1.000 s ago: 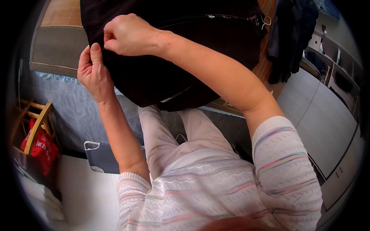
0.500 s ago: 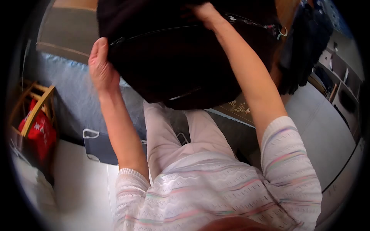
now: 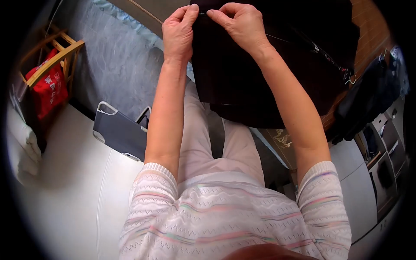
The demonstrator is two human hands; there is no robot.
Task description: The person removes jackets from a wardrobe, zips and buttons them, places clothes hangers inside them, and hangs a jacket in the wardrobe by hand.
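A large, very dark garment (image 3: 247, 82) is spread out in front of me at the top of the head view. My left hand (image 3: 180, 37) is closed on its left edge, thumb on top. Close beside it, my right hand (image 3: 245, 28) pinches the same edge between thumb and fingers. A thin shiny line, perhaps a zipper, shows between the two thumbs. Toward the right, a patterned strip (image 3: 318, 48) crosses the dark cloth, with a pale hook (image 3: 353, 79) at its end. What lies under the garment is mostly hidden.
A wooden chair (image 3: 65, 54) with a red bag (image 3: 50, 84) stands at the left. Near my legs is a dark panel with white corner fittings (image 3: 121, 132). Dark clothes (image 3: 364, 99) hang at the right, above shelves (image 3: 385, 160). Grey bedding (image 3: 117, 56) lies beyond.
My right hand has moved left across the garment to meet my left hand at its edge. The garment appears shifted right and lies flatter, and the view has turned.
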